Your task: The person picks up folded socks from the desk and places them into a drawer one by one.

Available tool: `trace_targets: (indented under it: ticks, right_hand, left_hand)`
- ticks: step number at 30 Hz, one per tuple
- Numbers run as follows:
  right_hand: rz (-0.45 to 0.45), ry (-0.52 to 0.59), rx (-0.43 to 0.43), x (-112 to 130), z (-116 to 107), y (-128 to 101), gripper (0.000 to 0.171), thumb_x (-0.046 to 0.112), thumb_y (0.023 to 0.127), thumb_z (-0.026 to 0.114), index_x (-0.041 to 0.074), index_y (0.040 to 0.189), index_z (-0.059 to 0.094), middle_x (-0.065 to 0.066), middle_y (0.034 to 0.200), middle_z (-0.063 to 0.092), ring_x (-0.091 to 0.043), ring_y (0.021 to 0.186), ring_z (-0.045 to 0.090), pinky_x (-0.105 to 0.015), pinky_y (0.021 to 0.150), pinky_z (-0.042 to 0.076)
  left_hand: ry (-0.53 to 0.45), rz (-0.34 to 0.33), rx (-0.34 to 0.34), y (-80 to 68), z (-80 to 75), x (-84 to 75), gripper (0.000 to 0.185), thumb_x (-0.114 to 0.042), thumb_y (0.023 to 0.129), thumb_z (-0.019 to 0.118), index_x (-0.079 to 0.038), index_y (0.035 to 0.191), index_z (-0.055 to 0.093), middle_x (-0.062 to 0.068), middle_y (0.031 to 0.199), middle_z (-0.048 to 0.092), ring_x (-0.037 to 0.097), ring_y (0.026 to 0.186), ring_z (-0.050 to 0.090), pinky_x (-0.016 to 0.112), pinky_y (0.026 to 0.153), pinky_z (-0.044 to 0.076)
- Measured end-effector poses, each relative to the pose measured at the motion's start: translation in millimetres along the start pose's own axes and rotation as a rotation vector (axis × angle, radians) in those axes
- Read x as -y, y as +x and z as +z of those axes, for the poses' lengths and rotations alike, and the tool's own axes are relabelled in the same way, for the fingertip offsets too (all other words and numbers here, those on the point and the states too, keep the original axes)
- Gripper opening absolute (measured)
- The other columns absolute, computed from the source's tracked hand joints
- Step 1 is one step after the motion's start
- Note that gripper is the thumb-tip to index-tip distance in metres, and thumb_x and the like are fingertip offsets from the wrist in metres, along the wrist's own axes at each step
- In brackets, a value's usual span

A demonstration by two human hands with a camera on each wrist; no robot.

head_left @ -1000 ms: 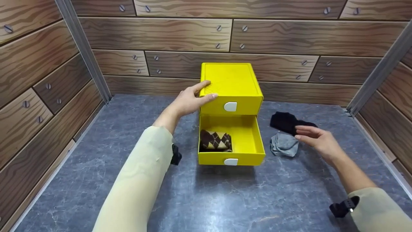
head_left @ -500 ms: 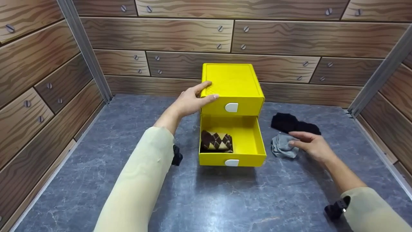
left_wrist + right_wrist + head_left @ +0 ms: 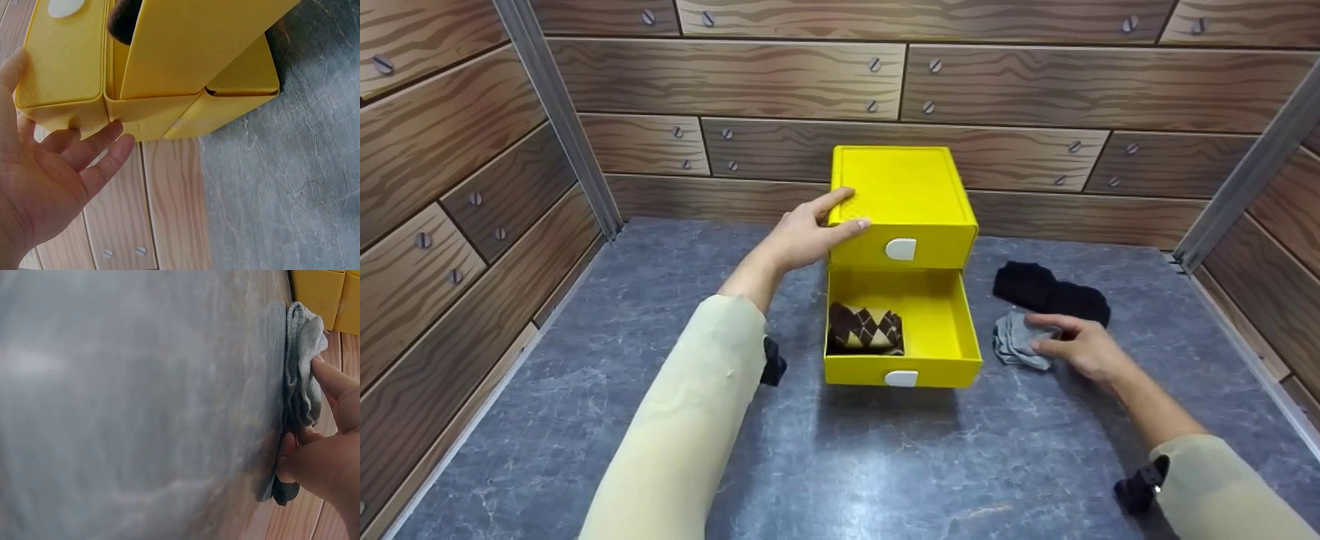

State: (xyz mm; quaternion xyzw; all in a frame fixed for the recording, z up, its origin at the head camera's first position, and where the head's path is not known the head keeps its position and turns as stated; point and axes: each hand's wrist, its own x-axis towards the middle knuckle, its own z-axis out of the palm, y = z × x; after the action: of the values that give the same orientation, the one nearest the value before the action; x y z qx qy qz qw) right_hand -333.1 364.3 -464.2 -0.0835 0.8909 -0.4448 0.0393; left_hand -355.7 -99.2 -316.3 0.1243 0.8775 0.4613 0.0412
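Two hands at work. Right hand (image 3: 1084, 349): fingers (image 3: 332, 379) and thumb pinch the grey sock (image 3: 1014, 341), which lies on the table (image 3: 885, 465) directly under the fingertips. Black sock (image 3: 1050, 292): just beyond the right fingers, touching the grey one. Left hand (image 3: 802, 236): fingers (image 3: 93, 147) straight and spread, pressed flat against the near left corner of the yellow box (image 3: 900, 195), thumb along its front edge; nothing gripped. Lower drawer (image 3: 941, 330): pulled out, below and right of the left fingers, between both hands. Argyle sock (image 3: 864, 328): inside the drawer's left side. Plank-patterned walls (image 3: 735, 75) beyond.
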Motion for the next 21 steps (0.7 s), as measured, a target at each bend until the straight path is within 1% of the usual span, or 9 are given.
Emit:
trace_targets:
  ticks: [3,4,7,9,10,12,16,19,21]
  right_hand:
    - [0.007,0.003,0.019,-0.5,-0.2,0.1,0.058,0.023,0.096,0.083,-0.001,0.145,0.063,-0.021,0.151,0.057,-0.033,0.142,0.044,-0.009,0.096,0.036]
    - [0.010,0.001,0.026,-0.4,-0.3,0.1,0.058,0.023,0.096,0.083,0.000,0.146,0.063,-0.021,0.152,0.057,-0.035,0.145,0.042,-0.011,0.100,0.035]
    - [0.013,-0.002,0.044,-0.1,-0.4,0.2,0.058,0.022,0.097,0.082,-0.001,0.146,0.062,-0.022,0.153,0.056,-0.039,0.148,0.038,-0.029,0.116,0.034]
    - [0.008,-0.006,0.052,-0.1,-0.3,0.6,0.057,0.021,0.097,0.081,-0.002,0.146,0.062,-0.023,0.152,0.056,-0.039,0.147,0.039,-0.044,0.120,0.032]
    - [0.008,-0.015,0.054,0.0,-0.3,0.7,0.056,0.021,0.097,0.081,-0.001,0.145,0.063,-0.023,0.152,0.056,-0.038,0.147,0.040,-0.047,0.119,0.032]
    - [0.003,-0.026,0.054,-0.1,-0.5,1.0,0.055,0.022,0.097,0.081,-0.001,0.144,0.064,-0.023,0.151,0.057,-0.033,0.143,0.045,-0.039,0.116,0.036]
    - [0.004,-0.036,0.058,-0.6,-1.4,0.8,0.052,0.024,0.098,0.081,0.002,0.143,0.067,-0.021,0.149,0.059,-0.005,0.128,0.051,-0.014,0.098,0.039]
    - [0.009,-0.026,0.062,-1.1,-1.8,0.1,0.052,0.024,0.098,0.080,0.002,0.143,0.067,-0.021,0.150,0.059,0.006,0.119,0.048,-0.009,0.093,0.039]
    - [0.014,-0.026,0.059,-1.7,-1.4,-0.3,0.052,0.024,0.098,0.080,0.002,0.143,0.067,-0.021,0.149,0.059,0.007,0.119,0.048,-0.009,0.093,0.039]
  left_hand:
    - [-0.003,-0.002,-0.004,-0.3,0.3,0.0,0.084,-0.068,0.096,0.067,-0.038,0.167,0.035,0.001,0.170,0.037,0.018,0.148,0.044,0.040,0.114,0.043]
    - [-0.003,-0.002,-0.004,-0.4,0.4,-0.1,0.084,-0.068,0.096,0.067,-0.038,0.167,0.035,0.001,0.170,0.037,0.018,0.148,0.044,0.039,0.114,0.044]
    - [0.001,-0.003,-0.005,-0.1,0.6,0.4,0.084,-0.068,0.096,0.067,-0.038,0.167,0.034,0.001,0.170,0.037,0.018,0.148,0.045,0.039,0.114,0.044]
    - [0.003,-0.001,-0.005,-0.4,0.6,0.7,0.084,-0.068,0.096,0.067,-0.037,0.167,0.035,0.001,0.169,0.038,0.018,0.147,0.045,0.039,0.114,0.044]
    - [0.003,-0.001,-0.005,-0.6,0.6,0.7,0.084,-0.068,0.096,0.067,-0.037,0.167,0.035,0.002,0.169,0.038,0.018,0.147,0.045,0.039,0.114,0.044]
    - [0.005,-0.002,-0.005,-0.6,0.3,1.0,0.084,-0.068,0.096,0.066,-0.037,0.167,0.034,0.002,0.169,0.038,0.018,0.147,0.045,0.039,0.114,0.044]
    - [0.007,0.001,-0.005,0.1,-0.5,0.8,0.084,-0.068,0.096,0.066,-0.037,0.167,0.035,0.002,0.169,0.038,0.018,0.147,0.045,0.040,0.114,0.043]
    - [0.012,0.005,-0.004,0.9,-0.7,0.5,0.083,-0.068,0.097,0.066,-0.037,0.167,0.035,0.002,0.169,0.039,0.019,0.146,0.045,0.040,0.114,0.043]
    - [0.014,0.007,-0.001,1.3,-0.3,0.3,0.083,-0.067,0.097,0.066,-0.036,0.167,0.035,0.003,0.169,0.039,0.019,0.146,0.046,0.040,0.114,0.044]
